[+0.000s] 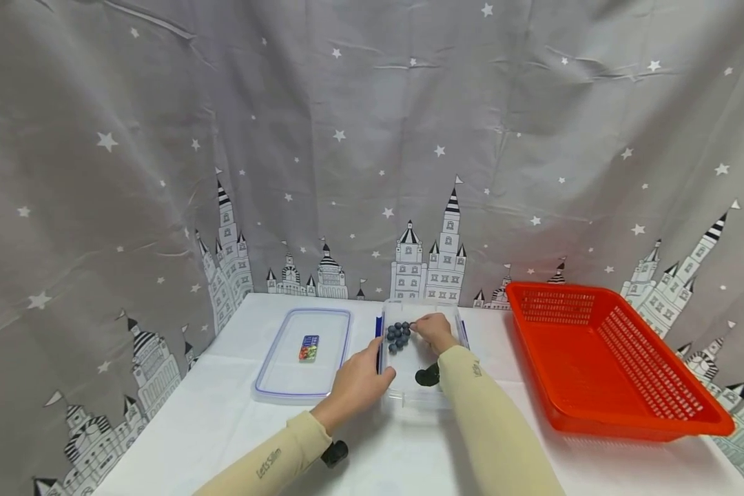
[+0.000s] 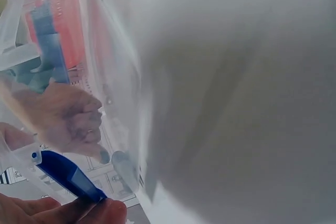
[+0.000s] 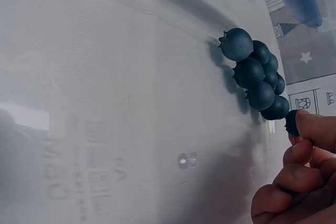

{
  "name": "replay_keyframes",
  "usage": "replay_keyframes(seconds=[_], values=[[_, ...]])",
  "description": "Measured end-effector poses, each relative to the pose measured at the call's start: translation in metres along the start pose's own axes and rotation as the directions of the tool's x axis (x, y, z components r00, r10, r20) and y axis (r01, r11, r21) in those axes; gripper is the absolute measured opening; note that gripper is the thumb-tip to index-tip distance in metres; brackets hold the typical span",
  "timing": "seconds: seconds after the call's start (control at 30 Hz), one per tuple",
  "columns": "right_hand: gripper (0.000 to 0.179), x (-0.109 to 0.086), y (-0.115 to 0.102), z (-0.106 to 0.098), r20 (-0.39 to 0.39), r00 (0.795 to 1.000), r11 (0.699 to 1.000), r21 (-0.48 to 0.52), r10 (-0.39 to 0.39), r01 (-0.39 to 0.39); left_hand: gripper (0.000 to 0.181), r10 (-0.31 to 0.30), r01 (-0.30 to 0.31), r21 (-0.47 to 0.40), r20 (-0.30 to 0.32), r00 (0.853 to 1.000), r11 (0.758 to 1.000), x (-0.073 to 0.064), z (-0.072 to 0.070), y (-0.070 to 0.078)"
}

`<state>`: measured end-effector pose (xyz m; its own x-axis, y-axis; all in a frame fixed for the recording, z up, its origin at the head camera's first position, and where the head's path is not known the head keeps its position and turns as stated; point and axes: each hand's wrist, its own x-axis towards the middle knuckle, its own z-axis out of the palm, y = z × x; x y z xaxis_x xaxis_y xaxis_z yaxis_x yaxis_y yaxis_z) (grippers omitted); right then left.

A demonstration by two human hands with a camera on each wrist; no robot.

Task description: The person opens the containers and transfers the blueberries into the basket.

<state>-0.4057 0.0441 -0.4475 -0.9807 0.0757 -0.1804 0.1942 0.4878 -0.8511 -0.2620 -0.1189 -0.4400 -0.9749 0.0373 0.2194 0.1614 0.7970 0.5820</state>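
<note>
A clear plastic box [image 1: 418,394] with blue side latches stands on the white table. Inside it, a cluster of blueberries [image 1: 398,337] lies against the far left part. My right hand [image 1: 434,332] reaches into the box from the right. Its thumb and forefinger pinch a single blueberry [image 3: 292,123] at the near end of the cluster. My left hand [image 1: 361,379] grips the box's left wall. Down along the blue latch [image 2: 68,177] its fingers [image 2: 107,212] touch the outside. Through the clear wall, the left wrist view also shows the right hand.
A clear lid [image 1: 285,375] with a blue seal and a small colourful label [image 1: 308,348] lies left of the box. To the right stands a large red plastic basket [image 1: 595,372]. A grey curtain [image 1: 359,207] with castles and stars hangs behind the table.
</note>
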Motion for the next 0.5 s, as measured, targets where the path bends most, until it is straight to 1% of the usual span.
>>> replay_keyframes(seconds=[0.27, 0.37, 0.5], values=[[0.022, 0.014, 0.001, -0.001, 0.051, 0.999, 1.0, 0.003, -0.01, 0.01, 0.066, -0.015, 0.015, 0.0, -0.014, 1.0, 1.0, -0.002, 0.004, 0.001], [0.022, 0.015, 0.001, -0.003, 0.05, 0.999, 1.0, -0.015, -0.006, 0.007, 0.065, -0.009, 0.009, 0.003, -0.015, 1.0, 1.0, -0.002, 0.004, 0.001], [0.024, 0.013, -0.004, -0.005, 0.063, 0.998, 0.999, -0.03, -0.027, 0.029, 0.064, 0.003, -0.002, 0.02, -0.037, 0.999, 1.0, -0.002, 0.004, 0.0]])
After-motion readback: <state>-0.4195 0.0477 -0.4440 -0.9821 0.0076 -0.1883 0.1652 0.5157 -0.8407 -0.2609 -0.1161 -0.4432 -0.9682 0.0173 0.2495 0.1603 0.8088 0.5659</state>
